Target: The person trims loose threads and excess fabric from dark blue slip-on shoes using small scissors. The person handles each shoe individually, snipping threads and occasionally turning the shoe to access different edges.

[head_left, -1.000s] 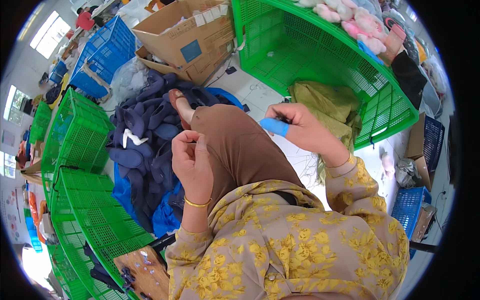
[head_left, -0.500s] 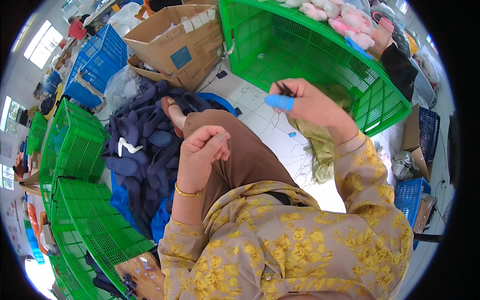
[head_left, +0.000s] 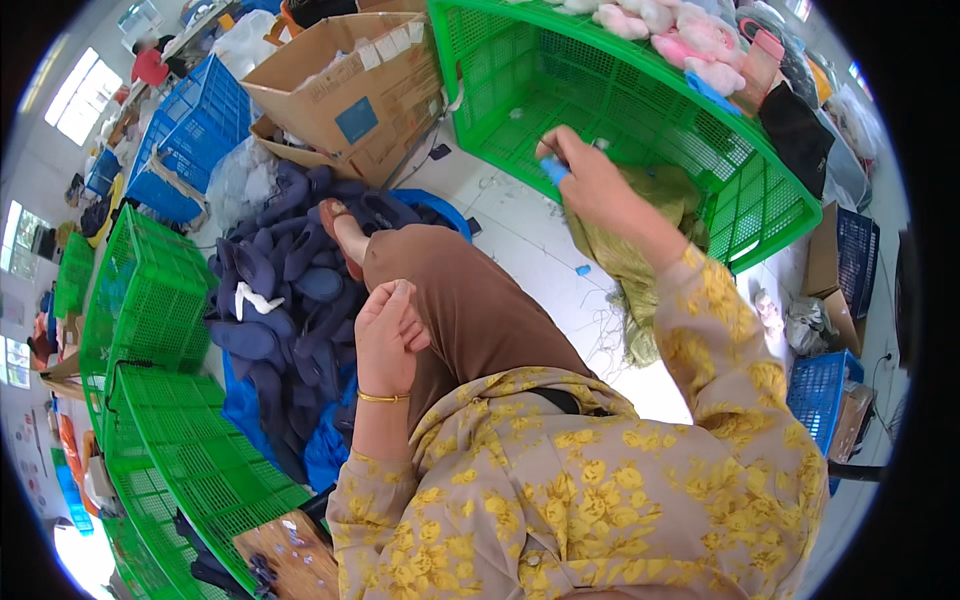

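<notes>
Pale tiled floor (head_left: 520, 235) — navy shoe pile (head_left: 300, 270), green crate (head_left: 640, 95).

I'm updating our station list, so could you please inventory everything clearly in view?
shoe-shaped pieces: many, dark blue, heaped at left
sheet: one, bright blue, under the heap
scrap: one, white, on the heap
boxes: several, brown, top and right
crates: several, green and blue, left, top and right
sack: one, olive, right of centre
plush toys: several, pink and white, top right
board: one, brown, lower left
person: one, in red, upper left
shirt: one, beige and yellow, bottom
trousers: one pair, brown, centre
left hand: one, gold bracelet at wrist, left of centre
right hand: one, blue finger wrap, upper centre
</notes>
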Action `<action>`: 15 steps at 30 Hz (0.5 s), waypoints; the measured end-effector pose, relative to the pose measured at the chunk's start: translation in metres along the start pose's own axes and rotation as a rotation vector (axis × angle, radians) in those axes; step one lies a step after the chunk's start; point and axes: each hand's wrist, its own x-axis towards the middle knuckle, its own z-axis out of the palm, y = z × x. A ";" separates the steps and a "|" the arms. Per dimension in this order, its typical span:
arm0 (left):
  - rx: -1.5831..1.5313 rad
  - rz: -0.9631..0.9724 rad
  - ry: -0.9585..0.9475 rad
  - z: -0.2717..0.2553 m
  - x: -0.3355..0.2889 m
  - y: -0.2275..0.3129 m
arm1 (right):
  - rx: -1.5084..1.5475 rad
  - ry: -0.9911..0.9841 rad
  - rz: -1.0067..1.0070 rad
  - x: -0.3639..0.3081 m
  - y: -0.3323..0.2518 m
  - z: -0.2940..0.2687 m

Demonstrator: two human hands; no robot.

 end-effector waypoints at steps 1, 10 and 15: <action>-0.047 -0.005 0.010 -0.003 -0.004 -0.004 | 0.183 -0.094 0.070 -0.011 -0.016 0.008; -0.126 0.062 -0.044 0.012 -0.047 -0.008 | 1.353 -0.489 0.445 -0.092 -0.078 0.074; -0.076 0.077 0.003 0.014 -0.052 -0.020 | 1.349 -0.540 0.488 -0.102 -0.089 0.096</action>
